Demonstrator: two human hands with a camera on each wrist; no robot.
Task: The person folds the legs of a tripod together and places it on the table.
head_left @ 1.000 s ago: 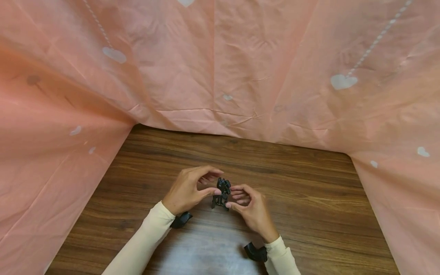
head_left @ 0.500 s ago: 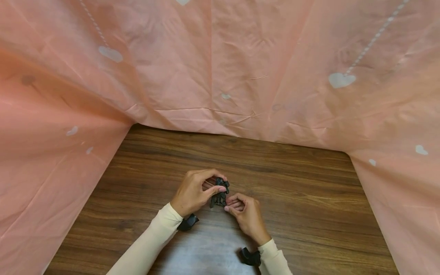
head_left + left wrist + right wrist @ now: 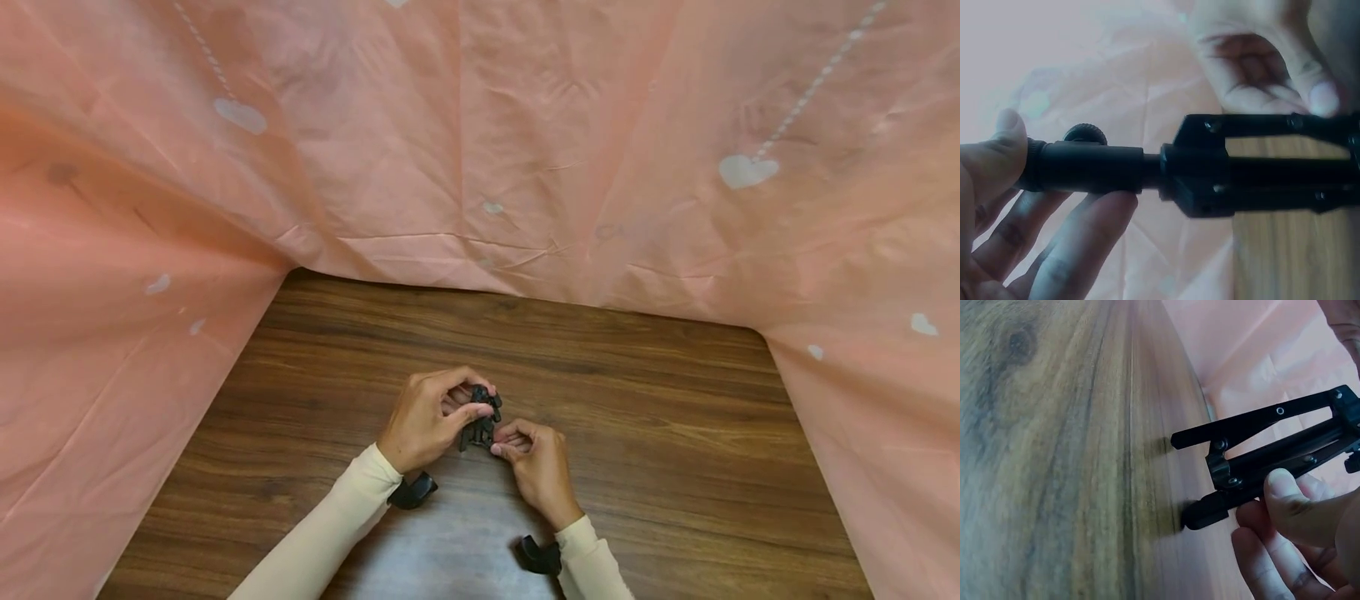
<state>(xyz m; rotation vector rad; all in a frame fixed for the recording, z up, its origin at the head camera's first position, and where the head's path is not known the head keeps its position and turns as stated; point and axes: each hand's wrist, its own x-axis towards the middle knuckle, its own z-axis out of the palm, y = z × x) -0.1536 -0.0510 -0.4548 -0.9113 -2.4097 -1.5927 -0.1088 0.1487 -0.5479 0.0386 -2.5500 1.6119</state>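
Note:
A small black mini tripod (image 3: 477, 433) stands between my hands, low in the middle of the head view. My left hand (image 3: 423, 423) holds its upper end between thumb and fingers. In the left wrist view the round column (image 3: 1091, 167) with a knurled knob (image 3: 1085, 134) lies in that grip. My right hand (image 3: 546, 473) pinches one leg (image 3: 1207, 511) low down between thumb and fingers. Hinged braces join the legs to the centre post. The right wrist view shows the leg tips close to the wooden surface; contact is unclear.
A brown wooden table (image 3: 660, 417) lies under both hands. Pink cloth with white hearts (image 3: 525, 167) hangs along its back and sides. Each wrist carries a black camera mount, the left mount (image 3: 414, 490) and the right mount (image 3: 538, 555), near the table surface.
The left hand has moved slightly right and its fingers have come round the tripod's upper end. The right hand has shifted a little down and left to the leg's lower part.

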